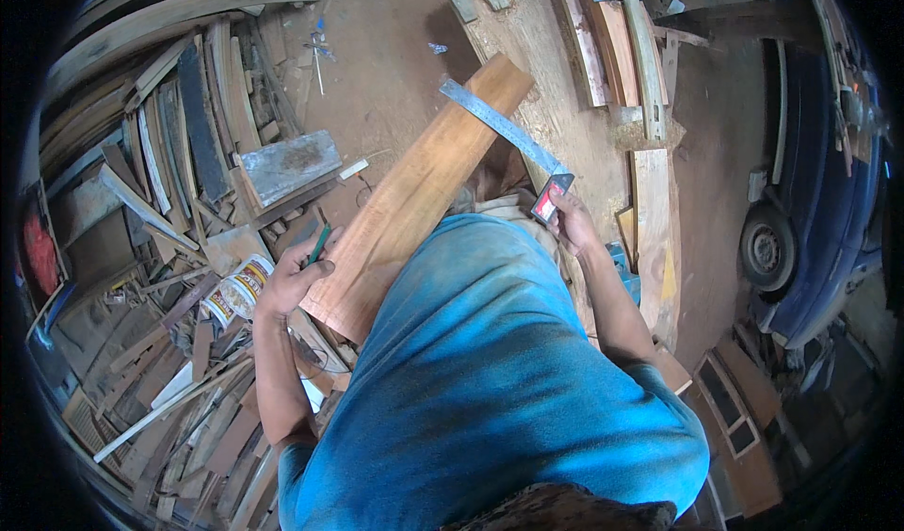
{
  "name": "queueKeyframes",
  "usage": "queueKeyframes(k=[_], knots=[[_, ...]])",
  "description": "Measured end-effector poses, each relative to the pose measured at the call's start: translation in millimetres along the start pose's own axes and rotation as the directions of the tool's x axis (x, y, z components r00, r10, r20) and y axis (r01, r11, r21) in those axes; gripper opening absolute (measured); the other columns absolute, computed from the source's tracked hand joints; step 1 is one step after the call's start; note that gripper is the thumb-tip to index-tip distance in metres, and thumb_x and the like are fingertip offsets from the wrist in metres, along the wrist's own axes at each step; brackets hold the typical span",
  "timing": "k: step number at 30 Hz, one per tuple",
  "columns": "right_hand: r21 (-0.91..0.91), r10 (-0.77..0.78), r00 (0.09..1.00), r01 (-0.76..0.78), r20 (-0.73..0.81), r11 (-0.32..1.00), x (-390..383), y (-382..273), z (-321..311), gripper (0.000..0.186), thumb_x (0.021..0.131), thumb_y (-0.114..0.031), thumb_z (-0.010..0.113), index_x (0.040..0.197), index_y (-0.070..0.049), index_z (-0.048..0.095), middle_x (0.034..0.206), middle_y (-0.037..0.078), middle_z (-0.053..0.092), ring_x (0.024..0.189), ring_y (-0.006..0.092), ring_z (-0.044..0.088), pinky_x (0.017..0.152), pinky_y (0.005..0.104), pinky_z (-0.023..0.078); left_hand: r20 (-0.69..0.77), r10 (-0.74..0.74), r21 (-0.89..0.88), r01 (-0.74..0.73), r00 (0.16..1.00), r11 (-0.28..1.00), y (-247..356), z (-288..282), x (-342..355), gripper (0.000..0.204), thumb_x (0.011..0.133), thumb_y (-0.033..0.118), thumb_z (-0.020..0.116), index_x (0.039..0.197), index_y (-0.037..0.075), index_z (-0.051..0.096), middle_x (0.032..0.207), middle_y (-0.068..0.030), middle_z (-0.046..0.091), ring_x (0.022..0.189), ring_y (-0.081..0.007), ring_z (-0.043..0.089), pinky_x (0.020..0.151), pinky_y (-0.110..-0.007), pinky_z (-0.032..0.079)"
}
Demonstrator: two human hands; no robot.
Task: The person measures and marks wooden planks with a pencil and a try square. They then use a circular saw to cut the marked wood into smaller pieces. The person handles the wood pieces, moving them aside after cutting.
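A long reddish-brown wooden plank (pixel 414 197) lay angled across the person's lap. At its left edge, the left hand (pixel 294 281) gripped a green pencil (pixel 318 246). At its right, the right hand (pixel 571 222) clasped a steel try square (pixel 513 137), whose blade crossed the plank's far end.

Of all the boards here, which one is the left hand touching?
The long reddish-brown plank slanting across the middle; the left hand, holding a green pencil, rests at its edge.

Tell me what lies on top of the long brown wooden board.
A grey metal try square blade crosses the far end of the long brown wooden board. The left hand, gripping a green pencil, rests on its edge. A blue shirt covers its near end.
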State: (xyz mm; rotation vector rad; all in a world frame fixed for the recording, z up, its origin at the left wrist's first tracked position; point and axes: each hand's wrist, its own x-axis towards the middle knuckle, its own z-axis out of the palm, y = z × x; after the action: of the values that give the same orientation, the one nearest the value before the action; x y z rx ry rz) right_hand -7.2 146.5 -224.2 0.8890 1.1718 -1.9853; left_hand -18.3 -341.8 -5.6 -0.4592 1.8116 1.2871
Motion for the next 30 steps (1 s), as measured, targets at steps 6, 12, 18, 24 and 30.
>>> queueKeyframes(k=[6,12,18,24,30], knots=[[0.06,0.039,0.999,-0.037,-0.033,0.997,-24,6,-3,0.028,0.103,-0.033,0.064,0.084,-0.012,0.06,0.063,-0.001,0.054,0.051,0.0098,0.045,0.049,0.026,0.035,-0.015,-0.042,-0.116,0.04,0.999,0.992,-6,5,2,0.066,0.082,0.017,0.069,0.144,-0.001,0.057,0.148,-0.0123,0.058,0.139,-0.0216,0.048,0.12,-0.034,0.026],[0.042,0.047,0.996,-0.044,-0.072,0.998,-26,4,-3,0.03,0.102,-0.033,0.065,0.081,-0.012,0.059,0.062,0.0,0.055,0.051,0.0099,0.045,0.049,0.0257,0.034,-0.012,-0.079,-0.162,0.076,0.997,0.984,-10,2,5,0.067,0.081,0.016,0.069,0.144,-0.001,0.057,0.154,-0.0171,0.051,0.155,-0.0253,0.026,0.124,-0.035,0.014],[0.057,0.034,0.999,-0.033,-0.019,0.998,-22,3,-10,0.029,0.101,-0.032,0.066,0.081,-0.012,0.059,0.062,0.0,0.054,0.05,0.0098,0.044,0.047,0.026,0.034,-0.002,-0.069,-0.175,0.067,0.998,0.982,-10,2,5,0.067,0.081,0.016,0.069,0.145,0.0,0.057,0.155,-0.0175,0.05,0.158,-0.0264,0.016,0.125,-0.037,0.01],[0.008,0.025,0.999,-0.025,-0.039,1.0,-19,3,-7,0.028,0.102,-0.032,0.066,0.083,-0.011,0.061,0.062,0.0,0.055,0.051,0.0096,0.045,0.047,0.0254,0.034,-0.023,-0.061,-0.134,0.057,0.998,0.989,-11,0,5,0.065,0.082,0.015,0.069,0.143,-0.003,0.057,0.148,-0.0134,0.058,0.14,-0.0212,0.045,0.12,-0.033,0.025],[-0.04,0.043,0.998,-0.045,-0.051,0.998,-18,2,-5,0.029,0.104,-0.03,0.063,0.082,-0.012,0.061,0.062,-0.001,0.054,0.05,0.0094,0.045,0.047,0.025,0.036,-0.032,-0.069,-0.14,0.064,0.997,0.988,-7,0,6,0.064,0.082,0.015,0.07,0.141,-0.006,0.058,0.146,-0.0133,0.059,0.135,-0.0202,0.052,0.118,-0.033,0.03]])
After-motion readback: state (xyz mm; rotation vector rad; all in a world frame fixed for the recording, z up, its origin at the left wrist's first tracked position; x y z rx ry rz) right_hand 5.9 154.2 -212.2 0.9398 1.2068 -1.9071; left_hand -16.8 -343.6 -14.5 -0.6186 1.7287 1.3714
